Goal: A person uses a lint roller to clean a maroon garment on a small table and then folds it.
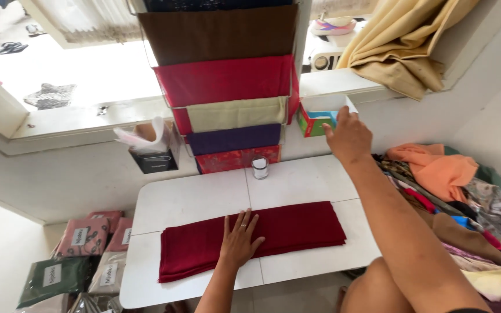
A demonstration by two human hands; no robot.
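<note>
Left hand (240, 239) flat on one folded maroon cloth (250, 239); right hand (348, 138) grips one box (320, 116).

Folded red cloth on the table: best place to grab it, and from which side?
Probably the right short end of the red cloth, coming in from the right. The folded layers stack there near the table edge, uncovered. The left hand lies flat on its middle; the right hand is at the small box.
</note>
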